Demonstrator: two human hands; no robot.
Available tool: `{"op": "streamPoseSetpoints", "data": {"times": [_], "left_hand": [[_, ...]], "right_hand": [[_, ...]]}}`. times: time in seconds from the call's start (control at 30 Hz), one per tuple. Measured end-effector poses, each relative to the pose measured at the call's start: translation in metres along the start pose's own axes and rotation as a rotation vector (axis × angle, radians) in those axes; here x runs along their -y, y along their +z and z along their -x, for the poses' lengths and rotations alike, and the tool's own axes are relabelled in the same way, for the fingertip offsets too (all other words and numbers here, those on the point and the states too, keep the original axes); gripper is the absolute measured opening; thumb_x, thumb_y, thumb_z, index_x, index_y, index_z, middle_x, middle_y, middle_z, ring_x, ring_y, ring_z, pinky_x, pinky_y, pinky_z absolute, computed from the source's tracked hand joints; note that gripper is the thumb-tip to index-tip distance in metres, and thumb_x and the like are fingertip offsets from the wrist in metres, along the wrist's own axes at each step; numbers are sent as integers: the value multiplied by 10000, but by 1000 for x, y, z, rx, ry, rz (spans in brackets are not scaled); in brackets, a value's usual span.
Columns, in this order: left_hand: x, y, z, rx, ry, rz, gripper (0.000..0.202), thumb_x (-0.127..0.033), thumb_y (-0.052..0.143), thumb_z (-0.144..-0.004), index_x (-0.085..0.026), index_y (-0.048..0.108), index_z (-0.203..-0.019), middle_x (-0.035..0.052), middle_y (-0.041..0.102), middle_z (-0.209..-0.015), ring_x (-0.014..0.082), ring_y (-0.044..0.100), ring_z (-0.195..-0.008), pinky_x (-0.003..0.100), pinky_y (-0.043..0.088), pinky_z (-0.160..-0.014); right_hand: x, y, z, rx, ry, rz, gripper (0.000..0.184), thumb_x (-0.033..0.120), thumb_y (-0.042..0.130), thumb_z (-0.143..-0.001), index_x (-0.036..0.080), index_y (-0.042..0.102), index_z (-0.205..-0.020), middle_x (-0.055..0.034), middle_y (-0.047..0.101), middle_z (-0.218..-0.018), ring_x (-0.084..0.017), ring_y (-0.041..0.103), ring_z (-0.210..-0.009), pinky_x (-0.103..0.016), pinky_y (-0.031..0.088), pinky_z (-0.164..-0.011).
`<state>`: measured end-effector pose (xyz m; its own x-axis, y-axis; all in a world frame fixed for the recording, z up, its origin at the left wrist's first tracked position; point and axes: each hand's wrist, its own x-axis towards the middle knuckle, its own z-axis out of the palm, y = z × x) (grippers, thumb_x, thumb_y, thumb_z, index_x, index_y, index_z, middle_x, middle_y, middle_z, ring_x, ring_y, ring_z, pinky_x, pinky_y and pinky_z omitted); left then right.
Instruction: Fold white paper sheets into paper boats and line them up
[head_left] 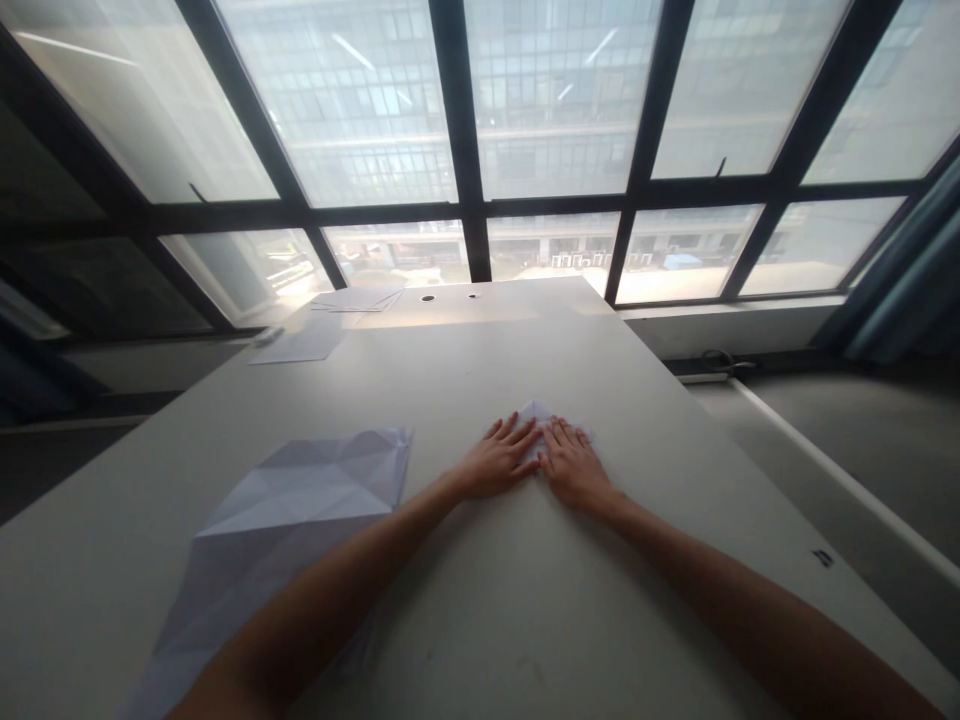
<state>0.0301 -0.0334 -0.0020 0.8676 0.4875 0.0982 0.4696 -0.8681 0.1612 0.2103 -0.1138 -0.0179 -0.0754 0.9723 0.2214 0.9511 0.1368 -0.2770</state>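
A small folded white paper [535, 412] lies on the pale table [615, 560], with a pointed corner showing beyond my fingers. My left hand [499, 458] lies flat on its left part, fingers stretched out. My right hand [571, 462] lies flat on its right part, fingers spread. Both hands touch side by side and cover most of the paper.
A large creased white sheet [300, 500] lies on the table under my left forearm. More sheets [330, 320] lie at the far left end by two round holes [428, 297]. Dark-framed windows [465, 130] stand behind; the table's right edge drops to a grey floor [862, 440].
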Motion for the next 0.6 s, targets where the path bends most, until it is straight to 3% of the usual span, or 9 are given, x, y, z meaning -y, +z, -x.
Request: {"op": "streamPoseSetpoints", "data": {"times": [0.23, 0.6], "left_hand": [[11, -4, 2, 93, -75, -47, 754, -643, 194, -957, -170, 120, -1539, 103, 61, -1591, 269, 35, -1468, 417, 88, -1171], [18, -3, 7, 44, -171, -65, 796, -644, 203, -953, -111, 102, -1537, 139, 104, -1584, 238, 77, -1470, 388, 87, -1173]], "right_hand": [[-12, -1, -4, 49, 152, 81, 625, 398, 284, -974, 22, 295, -1474, -167, 206, -1561, -250, 137, -1456, -455, 83, -1170], [-27, -4, -7, 85, 193, 119, 631, 394, 284, -967, 45, 255, -1492, -154, 184, -1572, -240, 104, -1462, -463, 57, -1169]]}}
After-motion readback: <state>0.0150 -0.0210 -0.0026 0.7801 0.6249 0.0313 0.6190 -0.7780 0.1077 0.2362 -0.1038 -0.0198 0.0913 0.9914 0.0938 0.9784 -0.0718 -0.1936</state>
